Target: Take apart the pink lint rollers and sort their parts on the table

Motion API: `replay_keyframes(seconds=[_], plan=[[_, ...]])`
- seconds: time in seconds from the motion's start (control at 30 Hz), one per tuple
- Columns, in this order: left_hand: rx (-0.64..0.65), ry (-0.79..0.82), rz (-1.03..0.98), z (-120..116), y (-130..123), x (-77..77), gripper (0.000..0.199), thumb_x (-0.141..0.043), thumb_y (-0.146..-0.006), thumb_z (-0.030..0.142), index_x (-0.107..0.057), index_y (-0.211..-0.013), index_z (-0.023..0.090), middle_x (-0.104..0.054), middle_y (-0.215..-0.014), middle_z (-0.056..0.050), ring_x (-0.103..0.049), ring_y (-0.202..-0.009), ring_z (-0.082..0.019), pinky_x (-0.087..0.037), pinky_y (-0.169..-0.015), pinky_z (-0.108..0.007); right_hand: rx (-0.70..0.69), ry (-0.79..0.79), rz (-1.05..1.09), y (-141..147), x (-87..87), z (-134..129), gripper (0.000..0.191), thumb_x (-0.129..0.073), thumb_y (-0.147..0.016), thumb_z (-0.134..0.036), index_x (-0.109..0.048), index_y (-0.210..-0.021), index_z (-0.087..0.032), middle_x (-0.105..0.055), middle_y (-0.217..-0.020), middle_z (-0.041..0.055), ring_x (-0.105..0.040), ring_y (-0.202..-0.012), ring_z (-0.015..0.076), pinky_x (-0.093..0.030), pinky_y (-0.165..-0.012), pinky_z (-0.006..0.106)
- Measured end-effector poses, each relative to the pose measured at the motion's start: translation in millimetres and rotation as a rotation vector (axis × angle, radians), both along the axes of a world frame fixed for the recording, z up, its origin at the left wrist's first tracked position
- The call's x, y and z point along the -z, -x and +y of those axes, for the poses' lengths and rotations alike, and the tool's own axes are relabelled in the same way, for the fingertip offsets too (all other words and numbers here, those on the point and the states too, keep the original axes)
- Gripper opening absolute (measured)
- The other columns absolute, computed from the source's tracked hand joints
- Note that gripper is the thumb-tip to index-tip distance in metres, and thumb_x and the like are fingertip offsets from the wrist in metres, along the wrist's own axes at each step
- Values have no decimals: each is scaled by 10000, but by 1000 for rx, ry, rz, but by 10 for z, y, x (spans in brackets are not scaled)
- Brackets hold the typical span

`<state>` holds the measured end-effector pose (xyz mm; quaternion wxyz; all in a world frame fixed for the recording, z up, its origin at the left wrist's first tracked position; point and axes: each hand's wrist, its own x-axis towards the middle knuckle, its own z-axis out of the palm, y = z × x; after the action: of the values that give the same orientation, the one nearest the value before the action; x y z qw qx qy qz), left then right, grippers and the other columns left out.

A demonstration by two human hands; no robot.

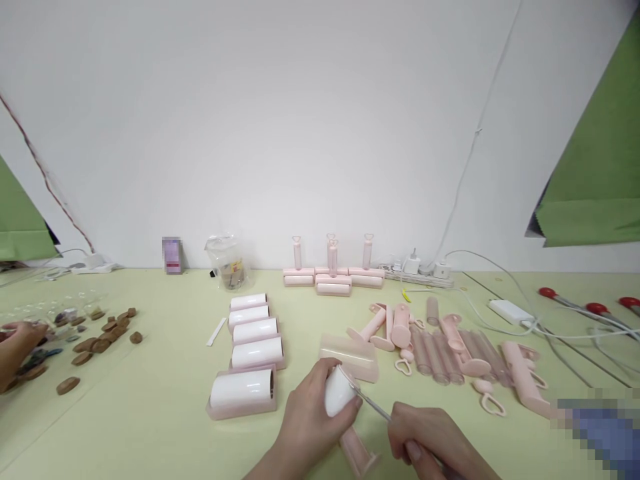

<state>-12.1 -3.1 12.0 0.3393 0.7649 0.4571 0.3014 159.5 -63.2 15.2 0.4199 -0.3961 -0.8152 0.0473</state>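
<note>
My left hand (316,400) is closed around a white lint roller refill (339,392), tilted with one end toward my right hand. In my right hand (425,433) is a thin metal tool (374,404) whose narrow tip touches the roll's edge; its exact kind is hard to make out. Below the roll lies a pink roller part (357,452), partly hidden by my left hand. Just behind my hands rests a translucent pink cover (349,357). To the left, several white refills (243,388) sit in a column in similar pink covers.
Assembled pink lint rollers (333,280) stand by the wall. Pink handles, frames (401,325) and clear tubes (437,357) lie on the right, near cables and a white adapter (510,312). Another person's hand (20,343) is among brown pieces (103,340) at far left.
</note>
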Motion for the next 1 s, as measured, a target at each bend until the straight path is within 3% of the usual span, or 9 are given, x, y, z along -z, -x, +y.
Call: replay_keyframes(seconds=[0.3,0.63,0.73,0.9,1.0], plan=[[-13,33,25,1,8,-40,351,-530,-712,318,-466,-1048,242,-600,-997,3,-552,-904,-202,-404,-681,-232,4,48,21,-12,-80,-24,243,-267,-850,-183,-392,-646,-226,-419,-517,-50,-412,-434,85,-320,-459,193],[-21,16,-6,11,21,-32,347,-517,-731,333,-461,-1062,245,-600,-999,2,-555,-902,-200,-403,-700,-237,-15,56,14,-14,-50,17,212,-303,-803,-117,-382,-636,-220,-392,-525,-63,-371,-424,72,-289,-436,178],[-68,-19,61,62,7,-87,335,-482,-757,355,-454,-1074,249,-598,-1032,-4,-561,-919,-209,-397,-726,-257,-33,178,49,-73,-34,169,196,-316,-825,-165,-394,-653,-215,-373,-537,-62,-376,-434,76,-296,-434,185],[-146,-95,442,232,-81,-257,330,-438,-760,387,-497,-1013,183,-620,-971,-98,-594,-842,-298,-392,-629,-310,-37,589,360,-142,-17,580,275,-274,-863,-299,-417,-650,-200,-367,-516,-79,-357,-352,59,-307,-388,190],[-163,-85,540,320,-114,-370,312,-444,-746,386,-516,-934,147,-628,-889,-133,-602,-789,-316,-385,-596,-314,-23,637,427,-135,-92,765,256,-304,-845,-329,-448,-681,-195,-374,-499,-88,-338,-317,57,-265,-330,177]])
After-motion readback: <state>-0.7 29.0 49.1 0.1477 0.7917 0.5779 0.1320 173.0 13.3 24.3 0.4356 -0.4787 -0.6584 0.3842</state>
